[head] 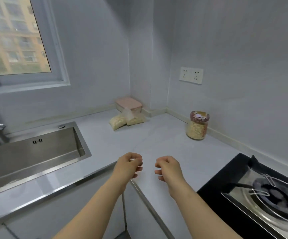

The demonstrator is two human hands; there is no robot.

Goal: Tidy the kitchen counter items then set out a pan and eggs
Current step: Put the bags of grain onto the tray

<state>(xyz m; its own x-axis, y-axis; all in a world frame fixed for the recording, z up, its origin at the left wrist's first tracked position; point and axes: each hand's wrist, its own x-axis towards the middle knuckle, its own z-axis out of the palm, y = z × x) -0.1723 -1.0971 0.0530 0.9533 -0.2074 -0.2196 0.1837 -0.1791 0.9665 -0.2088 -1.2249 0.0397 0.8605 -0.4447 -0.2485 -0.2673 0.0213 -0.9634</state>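
L-shaped surface (157,140) fills mid frame, w/ a bare stretch betw. sink and stove; its front edge bends at an inner corner, lower centre; steel sink (36,157) sunk in at left, rim near that edge; black stove (226,183) lower right, its corner close to the right forearm; left grip (128,165) and right grip (168,168) hover side by side over the inner corner, apart, fingers loosely curled, holding nothing; pink-lidded box (128,102) in far corner against wall; grain jar (197,125) at right by wall edge; two grain bags (118,121) just in front of box.
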